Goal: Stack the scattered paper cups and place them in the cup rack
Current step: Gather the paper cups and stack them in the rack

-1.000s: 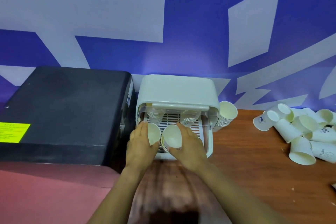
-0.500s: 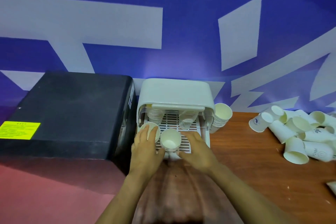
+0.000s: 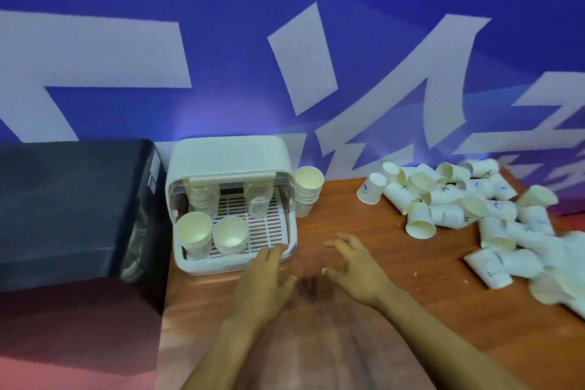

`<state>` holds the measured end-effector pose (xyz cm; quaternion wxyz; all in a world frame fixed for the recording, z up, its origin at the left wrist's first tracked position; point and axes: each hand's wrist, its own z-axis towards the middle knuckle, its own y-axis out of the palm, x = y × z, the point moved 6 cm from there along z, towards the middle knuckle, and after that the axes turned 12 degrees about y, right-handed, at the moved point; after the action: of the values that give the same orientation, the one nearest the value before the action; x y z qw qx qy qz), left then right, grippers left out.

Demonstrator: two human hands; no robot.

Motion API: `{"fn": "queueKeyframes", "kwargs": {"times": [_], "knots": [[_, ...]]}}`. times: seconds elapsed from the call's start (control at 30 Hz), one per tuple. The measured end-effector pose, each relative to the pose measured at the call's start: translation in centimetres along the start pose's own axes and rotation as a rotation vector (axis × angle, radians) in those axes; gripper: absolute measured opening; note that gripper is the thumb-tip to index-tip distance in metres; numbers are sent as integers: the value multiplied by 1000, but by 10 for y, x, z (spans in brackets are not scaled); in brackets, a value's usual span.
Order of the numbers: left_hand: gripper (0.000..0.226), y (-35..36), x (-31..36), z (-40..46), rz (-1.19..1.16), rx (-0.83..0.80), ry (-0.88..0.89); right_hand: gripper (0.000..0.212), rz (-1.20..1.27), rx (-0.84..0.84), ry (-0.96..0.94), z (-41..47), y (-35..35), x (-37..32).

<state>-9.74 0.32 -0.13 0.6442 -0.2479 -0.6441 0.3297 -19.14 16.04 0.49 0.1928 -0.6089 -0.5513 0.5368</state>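
Paper cups [image 3: 456, 209] lay scattered in a heap toward the worktop's [image 3: 364, 263] right rear edge; four stacks stood inside the cup rack [image 3: 228, 164] at the left rear, one more stack [image 3: 306, 190] just outside it. Both hands were empty, fingers loosely spread: left hand [image 3: 264, 282] near the rack's front corner, right hand [image 3: 357, 269] over bare worktop. Risks: a careless reach could roll heap cups off the edge; the left hand could nudge the front stacks [image 3: 210, 237].
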Motion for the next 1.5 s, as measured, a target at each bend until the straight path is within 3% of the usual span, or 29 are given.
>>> {"fn": "queueKeyframes", "kwargs": {"times": [0.23,0.73,1.13,1.5], "knots": [[60,29,35,24,75,-11,6,53,89,-4,-11,11,-31,54],[58,171,184,121,85,-10,-168,56,17,-34,-61,62,-151,252],[62,210,193,184,-12,-53,-241,60,-292,77,-10,122,-192,305],[75,268,175,252,64,-281,-427,75,-637,127,-26,192,-187,326]]}}
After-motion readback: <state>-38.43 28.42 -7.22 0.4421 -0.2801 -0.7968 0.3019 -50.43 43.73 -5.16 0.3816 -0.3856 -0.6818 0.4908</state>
